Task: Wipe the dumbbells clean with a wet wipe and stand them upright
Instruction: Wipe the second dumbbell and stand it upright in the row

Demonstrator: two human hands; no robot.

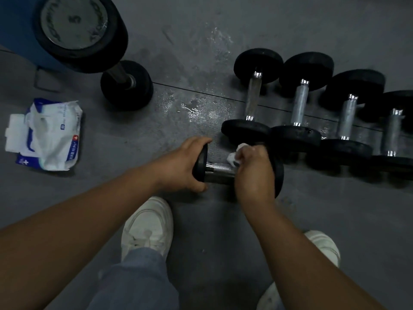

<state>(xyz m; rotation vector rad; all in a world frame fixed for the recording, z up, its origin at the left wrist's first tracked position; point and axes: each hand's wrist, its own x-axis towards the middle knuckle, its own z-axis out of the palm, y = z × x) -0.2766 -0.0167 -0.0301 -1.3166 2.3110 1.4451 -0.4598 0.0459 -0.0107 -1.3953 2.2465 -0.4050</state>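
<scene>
— Where is the dumbbell (220,172)?
— Sideways between my hands, ahead of my shoes (147,224). My left hand (176,166) grips one round black end. My right hand (253,173) pinches a crumpled white wipe (232,156) against the knurled steel handle.
— Others?
— A row of four (299,108) lies just beyond. One big one (76,21) stands left, near one wipe pack (51,135).

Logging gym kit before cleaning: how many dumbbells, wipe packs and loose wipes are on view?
Dumbbells in the row: 4
Held dumbbell: 1
Large dumbbell: 1
Wipe pack: 1
Wet wipe: 1
Total: 8
</scene>
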